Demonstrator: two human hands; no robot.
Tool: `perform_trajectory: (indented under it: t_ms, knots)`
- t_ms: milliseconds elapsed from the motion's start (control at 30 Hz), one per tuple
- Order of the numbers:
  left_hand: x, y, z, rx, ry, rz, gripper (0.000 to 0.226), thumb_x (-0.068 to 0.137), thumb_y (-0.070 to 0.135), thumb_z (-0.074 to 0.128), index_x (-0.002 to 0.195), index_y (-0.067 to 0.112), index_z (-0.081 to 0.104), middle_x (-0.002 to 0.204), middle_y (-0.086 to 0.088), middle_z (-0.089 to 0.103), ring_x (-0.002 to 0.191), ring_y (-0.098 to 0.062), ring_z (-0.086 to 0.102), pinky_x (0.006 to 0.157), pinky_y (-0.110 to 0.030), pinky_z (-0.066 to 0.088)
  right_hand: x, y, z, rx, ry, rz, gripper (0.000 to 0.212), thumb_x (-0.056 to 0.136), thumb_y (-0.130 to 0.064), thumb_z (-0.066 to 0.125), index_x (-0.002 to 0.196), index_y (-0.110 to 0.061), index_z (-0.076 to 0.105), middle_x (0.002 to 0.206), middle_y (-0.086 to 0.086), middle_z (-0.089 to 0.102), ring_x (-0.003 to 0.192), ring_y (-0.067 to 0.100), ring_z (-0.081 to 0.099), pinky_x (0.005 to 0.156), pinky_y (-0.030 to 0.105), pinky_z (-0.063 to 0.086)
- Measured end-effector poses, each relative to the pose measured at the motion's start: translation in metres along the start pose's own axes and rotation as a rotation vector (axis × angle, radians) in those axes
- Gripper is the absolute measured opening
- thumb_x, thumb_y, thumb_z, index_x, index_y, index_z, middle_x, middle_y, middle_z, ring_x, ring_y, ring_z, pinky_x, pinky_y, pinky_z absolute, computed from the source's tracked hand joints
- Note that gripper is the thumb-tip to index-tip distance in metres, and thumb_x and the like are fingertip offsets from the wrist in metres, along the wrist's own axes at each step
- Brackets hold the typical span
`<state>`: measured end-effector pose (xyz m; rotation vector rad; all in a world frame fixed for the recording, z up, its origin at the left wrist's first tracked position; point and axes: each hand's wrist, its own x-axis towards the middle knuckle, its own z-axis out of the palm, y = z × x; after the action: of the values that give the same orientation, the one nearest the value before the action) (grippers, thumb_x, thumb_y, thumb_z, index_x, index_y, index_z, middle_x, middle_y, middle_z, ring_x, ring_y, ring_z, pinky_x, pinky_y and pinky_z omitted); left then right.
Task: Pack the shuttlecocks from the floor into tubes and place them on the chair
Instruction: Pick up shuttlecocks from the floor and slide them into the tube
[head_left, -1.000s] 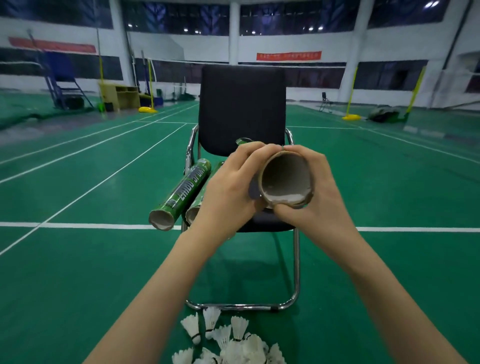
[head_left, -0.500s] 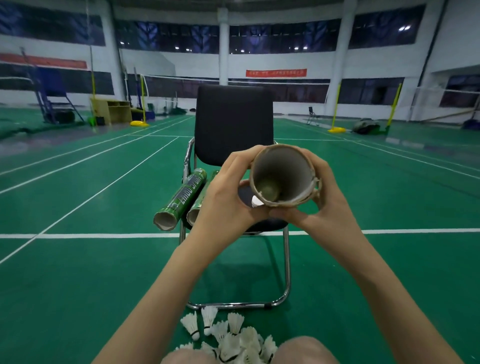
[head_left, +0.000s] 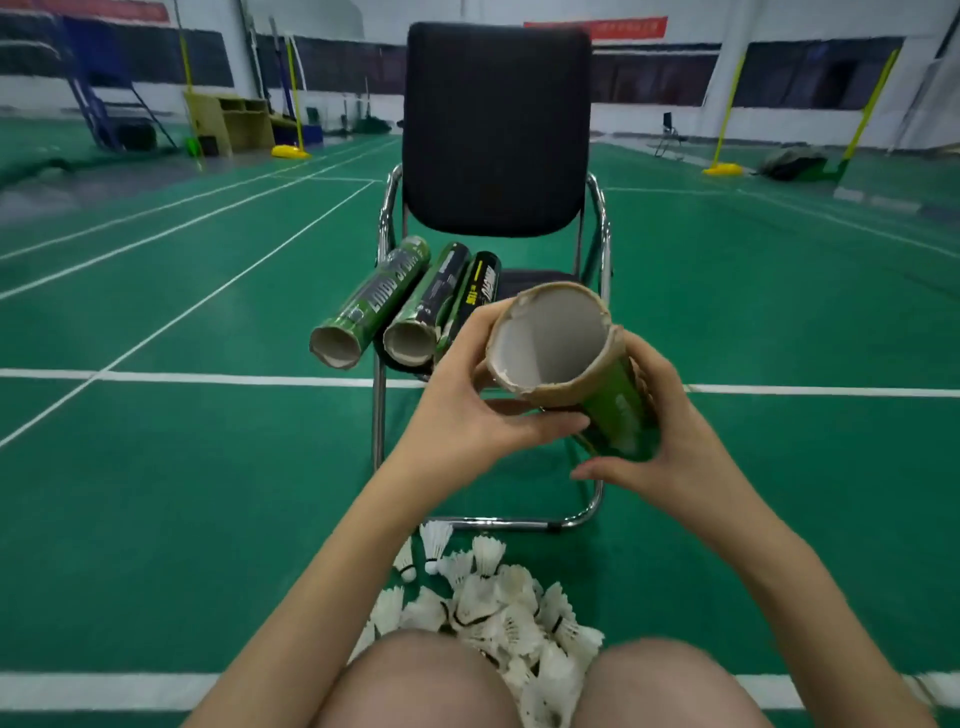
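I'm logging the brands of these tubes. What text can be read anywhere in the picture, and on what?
Left tube on the chair: large white lettering, too distorted to read for sure.
Middle tube: small print, too blurred.
Right tube: yellow and white print, unreadable.
Held tube: no readable text.
Red banner on the far wall: characters too blurred.

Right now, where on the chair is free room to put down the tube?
The seat's right half, between the black tube and the right armrest, is bare. The left half is crowded with three tubes.
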<state>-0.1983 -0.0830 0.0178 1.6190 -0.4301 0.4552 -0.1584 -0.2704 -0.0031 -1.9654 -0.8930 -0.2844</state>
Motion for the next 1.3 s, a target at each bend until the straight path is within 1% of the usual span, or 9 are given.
perform_trajectory:
  t_ms: [100, 200, 333, 533, 667, 767, 900, 1133, 1300]
  knots:
    - [-0.005, -0.037, -0.005, -0.031, 0.032, -0.108, 0.067, 0.053, 0.017, 0.09, 0.106, 0.043, 0.057, 0.111, 0.014, 0.063, 0.108, -0.01, 0.061, 0.084, -0.028, 0.054, -0.009, 0.044, 0.027, -0.087, 0.026, 0.034, 0.108, 0.054, -0.021, 0.086, 0.128, -0.056, 0.017, 0.124, -0.044, 0.032, 0.115, -0.003, 0.045, 0.091, 0.022, 0.04]
    - [-0.015, -0.079, -0.003, -0.097, 0.061, -0.246, 0.069, 0.054, 0.008, 0.089, 0.107, 0.037, 0.056, 0.106, 0.013, 0.066, 0.104, -0.009, 0.063, 0.079, -0.02, 0.052, -0.027, 0.084, 0.051, -0.098, 0.079, 0.085, 0.099, 0.057, -0.019, 0.085, 0.125, -0.05, 0.019, 0.121, -0.03, 0.038, 0.111, 0.011, 0.051, 0.085, 0.032, 0.046]
    - [-0.032, -0.139, 0.005, -0.09, 0.05, -0.417, 0.067, 0.059, 0.01, 0.086, 0.11, 0.039, 0.054, 0.106, 0.019, 0.066, 0.105, -0.004, 0.062, 0.082, -0.02, 0.051, -0.054, 0.126, 0.079, -0.096, 0.044, 0.227, 0.092, 0.059, -0.023, 0.084, 0.12, -0.053, 0.023, 0.113, -0.032, 0.039, 0.101, 0.008, 0.052, 0.08, 0.027, 0.046]
    - [-0.069, -0.219, 0.008, -0.059, 0.024, -0.619, 0.065, 0.069, -0.003, 0.078, 0.11, 0.039, 0.053, 0.098, 0.027, 0.067, 0.1, 0.003, 0.061, 0.083, -0.021, 0.052, -0.09, 0.18, 0.113, -0.147, -0.101, 0.403, 0.093, 0.058, -0.024, 0.085, 0.121, -0.06, 0.026, 0.112, -0.025, 0.045, 0.107, 0.012, 0.051, 0.088, 0.04, 0.047]
    - [-0.106, -0.258, -0.003, 0.033, 0.052, -0.727, 0.057, 0.072, 0.015, 0.079, 0.115, 0.042, 0.054, 0.108, 0.022, 0.065, 0.104, 0.001, 0.061, 0.094, -0.023, 0.05, -0.115, 0.211, 0.124, -0.16, -0.176, 0.523, 0.092, 0.06, -0.027, 0.083, 0.116, -0.067, 0.022, 0.111, -0.024, 0.045, 0.107, 0.01, 0.05, 0.089, 0.038, 0.046]
    - [-0.135, -0.281, -0.013, 0.098, 0.163, -0.793, 0.048, 0.066, 0.034, 0.076, 0.111, 0.035, 0.061, 0.105, 0.015, 0.069, 0.102, -0.004, 0.064, 0.09, -0.023, 0.052, -0.131, 0.226, 0.136, -0.172, -0.248, 0.553, 0.093, 0.061, -0.032, 0.082, 0.117, -0.069, 0.017, 0.108, -0.032, 0.037, 0.101, 0.007, 0.048, 0.084, 0.034, 0.047]
    - [-0.171, -0.307, -0.023, 0.285, 0.354, -0.828, 0.026, 0.075, 0.026, 0.074, 0.098, 0.032, 0.064, 0.096, 0.011, 0.069, 0.093, -0.005, 0.065, 0.085, -0.026, 0.053, -0.142, 0.238, 0.151, -0.242, -0.347, 0.597, 0.09, 0.062, -0.043, 0.079, 0.118, -0.069, 0.013, 0.111, -0.023, 0.035, 0.097, 0.011, 0.05, 0.076, 0.035, 0.05]
    - [-0.196, -0.32, -0.028, 0.517, 0.431, -0.884, 0.026, 0.082, 0.019, 0.072, 0.101, 0.029, 0.058, 0.103, 0.011, 0.046, 0.092, 0.008, 0.05, 0.075, -0.003, 0.04, -0.146, 0.243, 0.166, -0.332, -0.404, 0.569, 0.091, 0.061, -0.049, 0.076, 0.13, -0.056, 0.016, 0.113, -0.022, 0.032, 0.101, 0.012, 0.049, 0.071, 0.034, 0.052]
    - [-0.2, -0.326, -0.022, 0.54, 0.392, -0.934, 0.045, 0.08, 0.023, 0.074, 0.115, 0.032, 0.047, 0.098, 0.007, 0.051, 0.095, -0.01, 0.054, 0.081, -0.023, 0.044, -0.146, 0.24, 0.168, -0.335, -0.4, 0.588, 0.092, 0.062, -0.048, 0.075, 0.13, -0.057, 0.014, 0.12, -0.02, 0.039, 0.108, 0.011, 0.046, 0.078, 0.039, 0.051]
